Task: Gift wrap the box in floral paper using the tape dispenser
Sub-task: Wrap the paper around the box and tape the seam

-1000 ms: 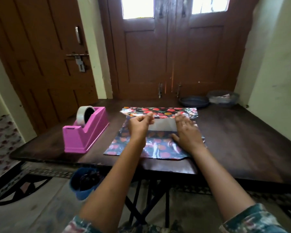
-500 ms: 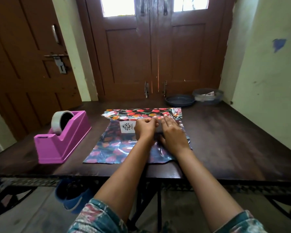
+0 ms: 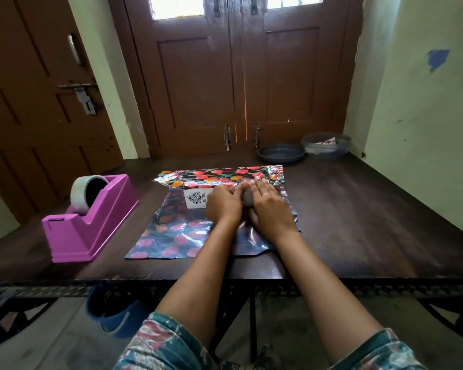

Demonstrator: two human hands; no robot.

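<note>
A sheet of dark floral paper lies flat on the wooden table, its far edge folded up into a bright strip. The box sits on the paper; only its white printed end and a grey patch between my hands show. My left hand rests on the box with fingers bent over its far side. Flat beside it, touching it, my right hand presses on the box's right part. A pink tape dispenser with a roll stands to the left.
A dark shallow dish and a clear plastic bowl stand at the table's far right, by the brown doors. A wall runs along the right side. Under the table's front edge sits a blue container.
My hands have come together over the box; a second ago they were apart with the grey box top showing between them. The left hand has moved right, uncovering the box's white label end.
</note>
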